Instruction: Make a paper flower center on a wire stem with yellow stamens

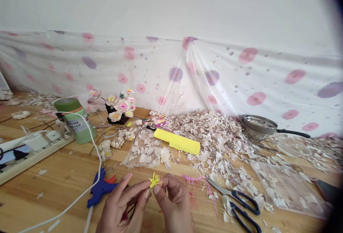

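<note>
My left hand (120, 204) and my right hand (174, 204) meet low in the middle of the view, both with fingers pinched. Between their fingertips is a small tuft of fringed yellow paper (154, 180), its strands pointing up. A thin dark stem seems to run down through my left hand, mostly hidden by the fingers. To the left of that hand lies a blue glue gun (100, 188) with a red trigger. On the right, scissors (235, 197) with dark handles lie partly open, their tips touching a strip of fringed pink paper (197, 179).
Beyond my hands lie a folded yellow paper (178, 142) and a big heap of whitish petals (214, 133). Finished paper flowers (120, 106) stand behind. A green tumbler (83, 129), a power strip (43, 150) and a white cable (99, 154) occupy the left; a small pan (258, 124) sits right.
</note>
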`<state>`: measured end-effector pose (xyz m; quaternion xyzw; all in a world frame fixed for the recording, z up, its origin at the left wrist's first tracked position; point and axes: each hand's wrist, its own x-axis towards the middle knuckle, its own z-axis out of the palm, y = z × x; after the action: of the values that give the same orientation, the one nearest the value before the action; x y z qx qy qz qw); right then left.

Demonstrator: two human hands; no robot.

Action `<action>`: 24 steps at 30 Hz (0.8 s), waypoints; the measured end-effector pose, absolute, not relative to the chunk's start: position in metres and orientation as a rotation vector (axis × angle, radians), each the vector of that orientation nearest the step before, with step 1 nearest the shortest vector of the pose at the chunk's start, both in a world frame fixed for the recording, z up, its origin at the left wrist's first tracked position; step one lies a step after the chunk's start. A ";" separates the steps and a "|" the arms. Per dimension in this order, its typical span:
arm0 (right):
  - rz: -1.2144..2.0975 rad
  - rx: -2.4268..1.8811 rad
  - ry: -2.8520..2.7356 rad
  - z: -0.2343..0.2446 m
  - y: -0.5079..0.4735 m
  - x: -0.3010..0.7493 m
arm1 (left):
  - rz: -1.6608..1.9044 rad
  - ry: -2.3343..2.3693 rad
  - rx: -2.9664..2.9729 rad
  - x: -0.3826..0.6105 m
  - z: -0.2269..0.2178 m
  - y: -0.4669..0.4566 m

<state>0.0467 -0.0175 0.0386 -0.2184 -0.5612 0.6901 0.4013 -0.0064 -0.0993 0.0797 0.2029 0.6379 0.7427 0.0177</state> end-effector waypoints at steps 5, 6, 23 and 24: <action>1.967 -0.363 -1.230 0.045 -0.019 0.049 | 2.200 1.738 0.391 -0.006 0.088 -0.099; 2.006 -0.340 -1.199 0.047 -0.019 0.050 | 2.191 1.694 0.375 -0.006 0.088 -0.098; 1.924 -0.720 -1.230 0.031 0.018 0.071 | 1.972 1.221 0.280 -0.014 0.076 -0.078; 1.911 -0.735 -1.223 0.030 0.020 0.074 | 1.969 1.193 0.222 -0.015 0.076 -0.076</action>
<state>0.0742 0.0205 0.0302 -0.2865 -0.4767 0.7445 0.3694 -0.0148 -0.0762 0.0763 0.0877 0.4722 0.7792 0.4028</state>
